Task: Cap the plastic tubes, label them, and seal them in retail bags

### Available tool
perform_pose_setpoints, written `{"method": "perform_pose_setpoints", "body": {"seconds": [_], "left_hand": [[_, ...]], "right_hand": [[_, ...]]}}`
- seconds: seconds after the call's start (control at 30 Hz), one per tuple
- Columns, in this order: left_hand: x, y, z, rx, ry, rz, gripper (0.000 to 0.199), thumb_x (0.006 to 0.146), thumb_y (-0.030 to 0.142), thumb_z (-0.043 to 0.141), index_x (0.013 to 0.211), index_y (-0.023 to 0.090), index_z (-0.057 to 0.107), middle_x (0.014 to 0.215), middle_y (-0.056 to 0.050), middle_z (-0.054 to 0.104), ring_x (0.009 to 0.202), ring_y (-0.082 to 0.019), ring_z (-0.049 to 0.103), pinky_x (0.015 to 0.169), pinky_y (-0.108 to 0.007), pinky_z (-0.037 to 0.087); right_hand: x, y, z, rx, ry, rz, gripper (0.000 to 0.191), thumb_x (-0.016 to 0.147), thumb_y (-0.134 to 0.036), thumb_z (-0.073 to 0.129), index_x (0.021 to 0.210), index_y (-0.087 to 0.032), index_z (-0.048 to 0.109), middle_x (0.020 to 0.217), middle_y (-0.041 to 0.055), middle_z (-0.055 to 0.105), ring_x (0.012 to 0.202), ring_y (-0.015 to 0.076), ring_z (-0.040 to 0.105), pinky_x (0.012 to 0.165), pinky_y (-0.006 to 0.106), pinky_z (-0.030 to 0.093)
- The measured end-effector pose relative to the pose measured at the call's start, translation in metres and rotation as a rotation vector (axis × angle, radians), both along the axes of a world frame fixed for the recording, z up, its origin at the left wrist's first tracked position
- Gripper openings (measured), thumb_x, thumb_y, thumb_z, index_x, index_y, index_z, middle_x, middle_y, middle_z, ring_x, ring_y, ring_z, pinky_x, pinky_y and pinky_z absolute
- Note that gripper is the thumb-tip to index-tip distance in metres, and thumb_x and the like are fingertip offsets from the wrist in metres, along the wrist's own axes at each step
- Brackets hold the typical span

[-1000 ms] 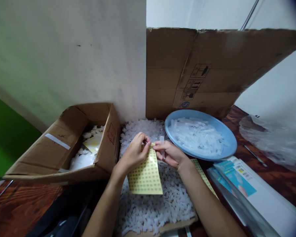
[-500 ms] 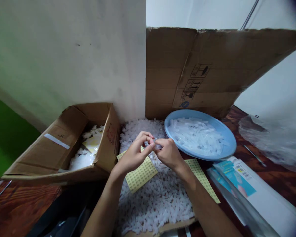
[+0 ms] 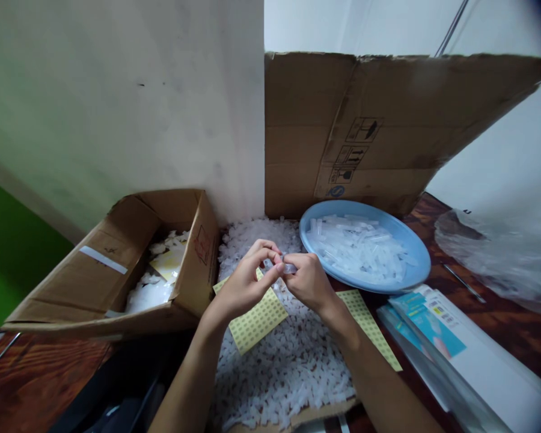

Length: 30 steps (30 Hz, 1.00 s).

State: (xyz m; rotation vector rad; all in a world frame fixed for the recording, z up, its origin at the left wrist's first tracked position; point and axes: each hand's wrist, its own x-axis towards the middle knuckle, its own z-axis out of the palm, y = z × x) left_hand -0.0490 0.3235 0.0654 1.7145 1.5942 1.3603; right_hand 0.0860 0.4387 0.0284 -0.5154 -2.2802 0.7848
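In the middle of the view my right hand (image 3: 310, 281) is closed around a short clear plastic tube (image 3: 290, 268), its fingers curled over it. My left hand (image 3: 252, 276) meets it at the tube's left end, thumb and fingertips pinched together; whatever small piece they grip is hidden. Below both hands spreads a heap of small white translucent plastic pieces (image 3: 284, 367). A yellow sheet with rows of round dots (image 3: 259, 322) lies on the heap under my left hand, and another dotted yellow sheet (image 3: 369, 328) lies beside my right forearm.
A blue basin (image 3: 421, 273) full of clear tubes stands right of the hands. At left is an open cardboard box (image 3: 193, 264) with white scraps. A large cardboard panel (image 3: 388, 120) stands behind. Flat plastic packages (image 3: 473, 355), a thin metal rod (image 3: 464, 284) and a clear bag (image 3: 500, 258) lie at right.
Both hands stay together around the tube, with only a slight shift of the fingers. The whole view has moved a little.
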Motion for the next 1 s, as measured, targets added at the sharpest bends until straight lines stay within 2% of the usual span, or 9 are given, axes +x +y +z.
{"method": "perform_pose_setpoints", "body": {"seconds": [0.67,0.83,1.0], "left_hand": [[-0.0007,0.0001,-0.0009,-0.021,-0.131,-0.078,0.02,0.103,0.035,0.054,0.092,0.02,0.061,0.115,-0.007,0.053,0.11,-0.02,0.053,0.1,-0.033,0.041],[0.0021,0.0007,0.0011,0.006,-0.058,-0.039,0.018,0.102,0.032,0.054,0.091,0.02,0.06,0.114,-0.007,0.053,0.109,-0.019,0.053,0.099,-0.033,0.041],[0.0065,0.0001,0.0031,0.079,0.084,0.004,0.009,0.102,0.024,0.052,0.095,0.02,0.057,0.113,-0.007,0.051,0.11,-0.019,0.053,0.1,-0.033,0.041]], "right_hand": [[0.0009,-0.0006,0.0025,-0.034,0.012,0.03,0.037,0.094,-0.038,0.059,0.063,-0.018,0.057,0.06,0.0015,0.06,0.057,0.014,0.052,0.059,0.028,0.031],[0.0005,-0.0009,0.003,-0.015,0.008,0.026,0.038,0.094,-0.041,0.058,0.064,-0.018,0.059,0.062,0.0027,0.063,0.058,0.0149,0.054,0.06,0.028,0.032],[0.0014,0.0,0.002,-0.004,0.003,0.013,0.035,0.092,-0.035,0.061,0.061,-0.019,0.055,0.058,0.0003,0.057,0.055,0.0134,0.048,0.058,0.028,0.029]]}}
